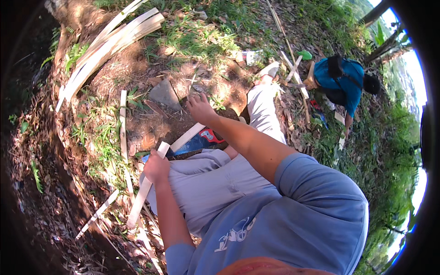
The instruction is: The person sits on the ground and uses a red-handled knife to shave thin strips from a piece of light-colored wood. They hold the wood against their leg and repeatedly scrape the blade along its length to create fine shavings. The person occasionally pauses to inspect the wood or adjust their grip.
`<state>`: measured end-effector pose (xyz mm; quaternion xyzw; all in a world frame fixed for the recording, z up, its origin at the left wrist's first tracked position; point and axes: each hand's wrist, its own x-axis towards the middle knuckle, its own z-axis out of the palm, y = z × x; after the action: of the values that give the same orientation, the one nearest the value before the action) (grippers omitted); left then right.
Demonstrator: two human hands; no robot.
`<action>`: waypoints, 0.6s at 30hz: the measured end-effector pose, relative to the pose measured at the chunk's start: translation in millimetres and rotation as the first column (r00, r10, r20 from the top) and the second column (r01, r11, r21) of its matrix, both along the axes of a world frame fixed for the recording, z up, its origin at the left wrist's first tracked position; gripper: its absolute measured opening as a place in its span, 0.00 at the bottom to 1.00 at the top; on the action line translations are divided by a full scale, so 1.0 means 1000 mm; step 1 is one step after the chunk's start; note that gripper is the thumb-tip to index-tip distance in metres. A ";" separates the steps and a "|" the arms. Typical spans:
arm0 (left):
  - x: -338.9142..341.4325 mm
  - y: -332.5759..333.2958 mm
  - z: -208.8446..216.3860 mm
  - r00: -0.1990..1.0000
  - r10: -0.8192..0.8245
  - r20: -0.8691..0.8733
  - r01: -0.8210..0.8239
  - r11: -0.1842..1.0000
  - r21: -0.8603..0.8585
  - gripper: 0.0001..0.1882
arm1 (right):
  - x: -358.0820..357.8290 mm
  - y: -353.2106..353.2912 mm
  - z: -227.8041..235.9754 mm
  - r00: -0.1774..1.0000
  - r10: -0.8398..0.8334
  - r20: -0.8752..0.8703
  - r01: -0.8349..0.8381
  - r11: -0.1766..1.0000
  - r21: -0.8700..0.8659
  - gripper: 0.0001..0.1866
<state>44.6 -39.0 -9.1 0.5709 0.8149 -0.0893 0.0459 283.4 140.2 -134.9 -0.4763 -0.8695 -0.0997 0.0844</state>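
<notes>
well beyond and to the left of the saw lies a large curved bundle of pale split-wood strips (117,41). a narrow, flat, cream-coloured wooden strip (137,206) slants across by the left end of the blue-bladed saw with a red-and-white handle (189,145). a shorter pale flat wooden piece (187,136) lies just beyond the saw's blade, and farther beyond it sits a grey angular flat stone (165,94). the bare left hand (156,169), by the saw's left end, wraps firmly round the strip near its upper end. the bare right hand (200,109), beyond the saw's handle, has fingers bent near the ground; whether they pinch anything cannot be told. the strip should be light and stiff yet springy, its edges perhaps splintery, best gripped across the flat faces
</notes>
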 end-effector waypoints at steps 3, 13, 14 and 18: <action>0.002 -0.004 0.000 0.999 -0.005 -0.049 0.005 1.000 -0.014 0.18 | -0.015 -0.003 0.030 0.990 0.084 -0.114 -0.079 0.996 0.042 0.23; 0.011 -0.001 0.007 0.984 -0.068 -0.165 0.062 0.997 -0.041 0.19 | -0.041 0.000 0.021 0.992 0.031 -0.123 -0.060 0.969 -0.241 0.44; 0.010 -0.002 0.007 0.985 -0.054 -0.165 0.047 0.998 -0.047 0.20 | -0.035 -0.004 0.021 0.993 0.042 -0.114 -0.071 0.962 -0.263 0.47; 0.006 0.004 -0.003 0.986 -0.077 -0.149 0.074 0.997 -0.030 0.17 | -0.009 -0.013 0.002 0.977 0.075 -0.198 -0.117 0.971 -0.208 0.46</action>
<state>50.9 -34.8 -11.7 0.5924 0.7926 -0.1436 -0.0117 274.3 126.7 -132.4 -0.4470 -0.8855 0.0465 0.1183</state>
